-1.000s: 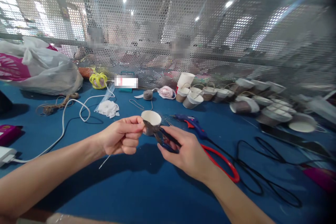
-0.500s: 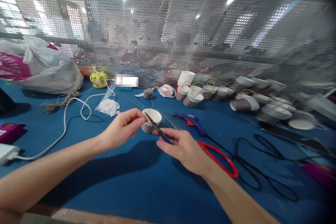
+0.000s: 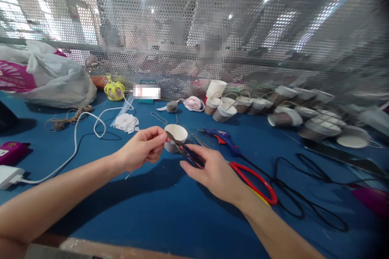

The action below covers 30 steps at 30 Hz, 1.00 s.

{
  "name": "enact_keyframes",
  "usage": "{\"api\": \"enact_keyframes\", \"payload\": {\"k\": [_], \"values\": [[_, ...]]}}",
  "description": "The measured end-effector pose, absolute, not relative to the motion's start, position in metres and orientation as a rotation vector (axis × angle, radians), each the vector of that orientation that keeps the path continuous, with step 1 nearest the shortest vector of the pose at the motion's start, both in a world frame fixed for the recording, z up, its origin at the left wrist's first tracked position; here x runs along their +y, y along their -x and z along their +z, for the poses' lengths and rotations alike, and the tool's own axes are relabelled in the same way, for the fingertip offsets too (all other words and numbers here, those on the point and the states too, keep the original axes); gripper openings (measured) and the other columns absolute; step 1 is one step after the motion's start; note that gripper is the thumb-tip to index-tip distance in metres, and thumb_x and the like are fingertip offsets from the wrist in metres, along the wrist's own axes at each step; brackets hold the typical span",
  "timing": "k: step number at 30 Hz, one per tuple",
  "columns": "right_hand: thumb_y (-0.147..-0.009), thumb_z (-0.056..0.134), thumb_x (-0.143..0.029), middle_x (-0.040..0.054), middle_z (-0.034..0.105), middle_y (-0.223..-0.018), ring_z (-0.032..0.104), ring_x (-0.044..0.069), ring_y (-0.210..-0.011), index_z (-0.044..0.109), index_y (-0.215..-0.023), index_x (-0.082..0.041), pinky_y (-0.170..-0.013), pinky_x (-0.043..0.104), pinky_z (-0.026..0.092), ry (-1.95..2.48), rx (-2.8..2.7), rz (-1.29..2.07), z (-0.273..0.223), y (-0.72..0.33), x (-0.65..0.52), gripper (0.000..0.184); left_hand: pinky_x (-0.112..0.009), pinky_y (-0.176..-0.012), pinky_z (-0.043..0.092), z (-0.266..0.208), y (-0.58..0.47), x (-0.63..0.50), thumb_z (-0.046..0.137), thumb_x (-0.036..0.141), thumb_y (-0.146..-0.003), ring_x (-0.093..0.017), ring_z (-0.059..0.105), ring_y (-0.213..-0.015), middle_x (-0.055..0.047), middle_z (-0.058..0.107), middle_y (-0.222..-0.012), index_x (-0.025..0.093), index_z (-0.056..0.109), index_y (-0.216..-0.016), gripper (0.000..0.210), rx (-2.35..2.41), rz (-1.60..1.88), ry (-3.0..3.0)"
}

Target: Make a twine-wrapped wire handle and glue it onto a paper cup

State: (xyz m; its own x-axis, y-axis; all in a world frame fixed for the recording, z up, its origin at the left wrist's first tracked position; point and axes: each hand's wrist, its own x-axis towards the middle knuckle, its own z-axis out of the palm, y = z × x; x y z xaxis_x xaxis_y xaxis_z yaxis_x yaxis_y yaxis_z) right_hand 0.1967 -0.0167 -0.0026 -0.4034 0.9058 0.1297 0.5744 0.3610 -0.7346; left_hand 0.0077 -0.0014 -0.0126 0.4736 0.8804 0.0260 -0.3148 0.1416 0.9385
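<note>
My right hand is closed around the handles of dark-bladed scissors, which point up and left. Their blades look slightly spread, and the tips reach the fingertips of my left hand. That hand is closed in a pinch on a thin string, mostly hidden, with a loose end hanging below the palm. Just behind the blades, a small paper cup, white inside with a greyish lower wall, stands upright on the blue table.
Right of the cup lie a blue glue gun with a black cord and large red-handled scissors. Several covered cups with string handles stand behind. Grey yarn, pink ribbon and a white cable lie around.
The scissors' blades have spread apart and their tips have come to my left fingertips. My left fingers have curled in more, and the string's end shows more clearly below.
</note>
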Motion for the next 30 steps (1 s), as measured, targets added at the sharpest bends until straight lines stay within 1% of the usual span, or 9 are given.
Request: {"api": "enact_keyframes", "payload": {"k": [3, 5, 9, 12, 14, 17, 21, 25, 30], "values": [[-0.074, 0.054, -0.031, 0.0023, 0.059, -0.071, 0.054, 0.017, -0.070, 0.062, -0.088, -0.016, -0.059, 0.026, 0.042, 1.268, -2.052, 0.956, 0.0001, -0.1974, -0.0171, 0.022, -0.015, -0.036, 0.015, -0.0156, -0.0071, -0.0009, 0.050, 0.036, -0.081, -0.001, 0.020, -0.035, 0.008, 0.034, -0.048, 0.013, 0.051, -0.074, 0.024, 0.682, 0.899, -1.155], [-0.074, 0.054, -0.031, 0.0007, 0.057, -0.066, 0.052, 0.015, -0.065, 0.063, -0.090, -0.016, -0.057, 0.025, 0.040, 1.255, -2.000, 1.075, 0.0015, -0.1981, -0.0172, 0.024, -0.015, -0.037, 0.015, -0.0178, -0.0066, -0.0011, 0.049, 0.038, -0.082, -0.001, 0.019, -0.036, 0.009, 0.031, -0.047, 0.014, 0.052, -0.074, 0.026, 0.694, 0.890, -1.193], [-0.072, 0.056, -0.032, -0.0036, 0.046, -0.054, 0.038, 0.008, -0.048, 0.063, -0.094, -0.012, -0.047, 0.023, 0.030, 1.269, -1.857, 1.287, 0.0023, -0.1998, -0.0170, 0.031, -0.015, -0.038, 0.018, -0.0200, -0.0065, -0.0018, 0.050, 0.039, -0.081, -0.003, 0.022, -0.038, 0.010, 0.027, -0.044, 0.014, 0.052, -0.074, 0.026, 0.718, 0.967, -1.313], [-0.071, 0.057, -0.033, -0.0067, 0.035, -0.049, 0.029, 0.006, -0.044, 0.061, -0.095, -0.009, -0.042, 0.021, 0.022, 1.267, -1.786, 1.401, 0.0006, -0.2016, -0.0154, 0.035, -0.016, -0.038, 0.018, -0.0188, -0.0066, -0.0013, 0.050, 0.041, -0.081, -0.003, 0.022, -0.039, 0.009, 0.030, -0.045, 0.013, 0.053, -0.076, 0.028, 0.732, 0.969, -1.341], [-0.072, 0.056, -0.034, -0.0076, 0.031, -0.047, 0.027, 0.006, -0.043, 0.060, -0.094, -0.008, -0.042, 0.021, 0.020, 1.263, -1.783, 1.427, -0.0007, -0.2026, -0.0139, 0.034, -0.016, -0.038, 0.017, -0.0173, -0.0063, -0.0005, 0.050, 0.041, -0.080, -0.002, 0.021, -0.038, 0.009, 0.032, -0.046, 0.013, 0.054, -0.079, 0.028, 0.723, 0.926, -1.313], [-0.072, 0.056, -0.035, -0.0052, 0.039, -0.050, 0.034, 0.007, -0.046, 0.060, -0.094, -0.011, -0.044, 0.022, 0.027, 1.269, -1.841, 1.341, -0.0007, -0.2020, -0.0131, 0.033, -0.016, -0.037, 0.016, -0.0158, -0.0059, -0.0003, 0.050, 0.040, -0.080, -0.002, 0.020, -0.037, 0.009, 0.033, -0.045, 0.013, 0.054, -0.079, 0.027, 0.726, 0.883, -1.260], [-0.070, 0.058, -0.033, 0.0029, 0.059, -0.075, 0.050, 0.014, -0.065, 0.061, -0.094, -0.014, -0.059, 0.026, 0.040, 1.308, -1.996, 1.005, 0.0019, -0.1979, -0.0151, 0.031, -0.016, -0.036, 0.016, -0.0155, -0.0072, -0.0018, 0.050, 0.037, -0.081, -0.002, 0.020, -0.035, 0.009, 0.032, -0.043, 0.013, 0.053, -0.077, 0.025, 0.744, 0.885, -1.211], [-0.071, 0.055, -0.033, 0.0036, 0.062, -0.077, 0.052, 0.015, -0.062, 0.062, -0.093, -0.015, -0.056, 0.026, 0.041, 1.387, -2.065, 0.847, 0.0011, -0.1957, -0.0173, 0.029, -0.016, -0.036, 0.015, -0.0169, -0.0085, -0.0017, 0.049, 0.037, -0.081, -0.002, 0.019, -0.036, 0.009, 0.031, -0.042, 0.013, 0.053, -0.076, 0.025, 0.767, 0.896, -1.233], [-0.073, 0.053, -0.031, 0.0015, 0.060, -0.069, 0.049, 0.013, -0.059, 0.064, -0.087, -0.014, -0.052, 0.024, 0.038, 1.296, -2.029, 0.976, -0.0028, -0.1982, -0.0160, 0.024, -0.016, -0.038, 0.016, -0.0189, -0.0081, -0.0005, 0.046, 0.038, -0.083, -0.002, 0.021, -0.037, 0.008, 0.033, -0.045, 0.013, 0.054, -0.080, 0.026, 0.768, 0.906, -1.290]]}}
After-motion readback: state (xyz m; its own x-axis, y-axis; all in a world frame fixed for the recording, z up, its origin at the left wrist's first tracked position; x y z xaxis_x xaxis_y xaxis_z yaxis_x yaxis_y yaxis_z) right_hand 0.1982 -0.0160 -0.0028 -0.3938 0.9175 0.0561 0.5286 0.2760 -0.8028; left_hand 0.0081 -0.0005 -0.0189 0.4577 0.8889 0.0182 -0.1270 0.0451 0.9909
